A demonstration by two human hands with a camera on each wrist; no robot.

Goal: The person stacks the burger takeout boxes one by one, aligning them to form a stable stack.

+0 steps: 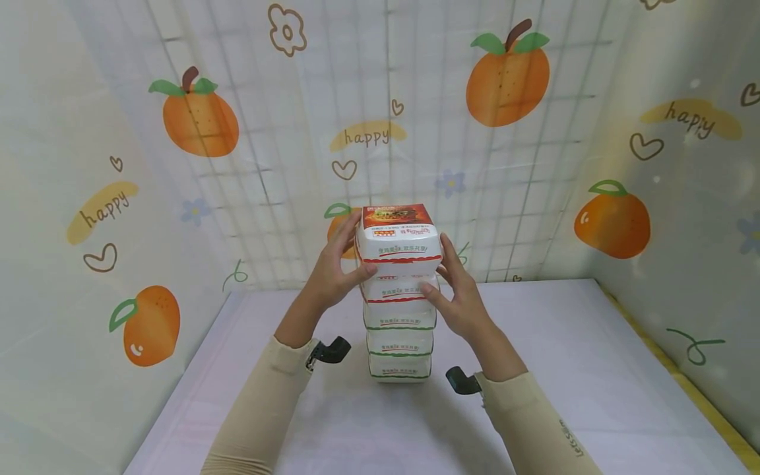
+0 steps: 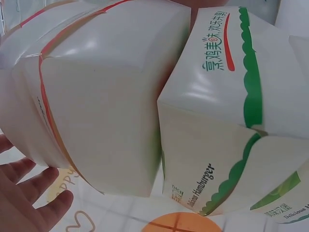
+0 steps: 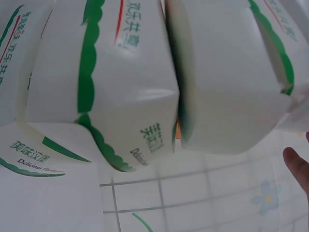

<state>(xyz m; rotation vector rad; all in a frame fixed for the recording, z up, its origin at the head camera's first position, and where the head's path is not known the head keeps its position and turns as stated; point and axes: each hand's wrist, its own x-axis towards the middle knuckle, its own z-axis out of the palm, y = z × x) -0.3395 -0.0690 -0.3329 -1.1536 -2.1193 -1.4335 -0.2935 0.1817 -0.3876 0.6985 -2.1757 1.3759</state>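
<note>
A tall stack of several white burger boxes [image 1: 399,340] stands on the table, leaning unevenly. The top burger box [image 1: 400,249] has a red picture panel and a red trim line. My left hand [image 1: 334,269] holds it at its left side, thumb on the lower front edge. On the right side my right hand [image 1: 464,298] holds it with the fingers, its thumb against the front of the box below. In the left wrist view a gap separates a red-trimmed box [image 2: 106,96] from a green-trimmed box [image 2: 207,111]. Far-side fingertips are partly hidden in the head view.
The table [image 1: 564,369] has a pale cover and a yellow strip [image 1: 671,356] along its right edge. A fruit-print curtain [image 1: 285,218] hangs close behind the stack and at both sides. Small dark wrist cameras [image 1: 334,350] stick out inward from both sleeves.
</note>
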